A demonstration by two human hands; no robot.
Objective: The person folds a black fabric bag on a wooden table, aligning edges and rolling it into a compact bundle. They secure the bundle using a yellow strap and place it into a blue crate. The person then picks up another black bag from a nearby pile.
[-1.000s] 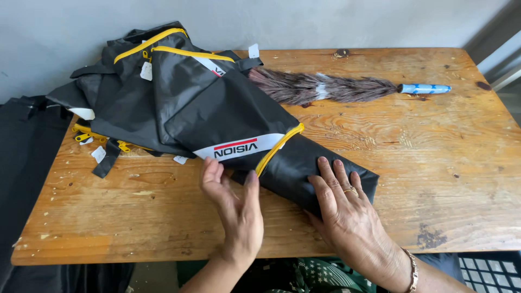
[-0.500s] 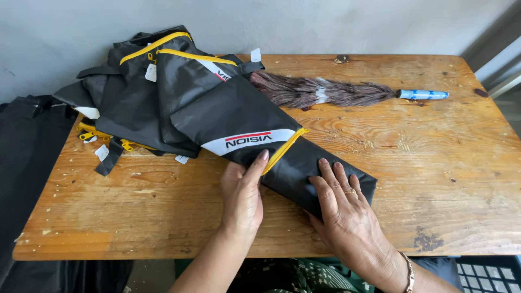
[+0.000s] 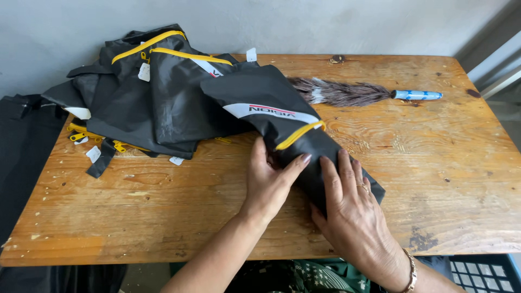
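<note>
While both palms pressed down, the left hand [image 3: 269, 182] and right hand [image 3: 351, 214] lay flat, fingers spread, on the black folded bag [image 3: 296, 135]; apparently neither gripped it. Beyond them lay a feather duster [image 3: 353, 93] on the table [image 3: 163, 217].

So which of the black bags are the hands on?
The front bag, under both hands, nearest the table edge; the others lie piled behind it.

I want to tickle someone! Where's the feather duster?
In the head view, the duster lies at the table's far right side, its feathers touching the black bag, its blue handle pointing right.
</note>
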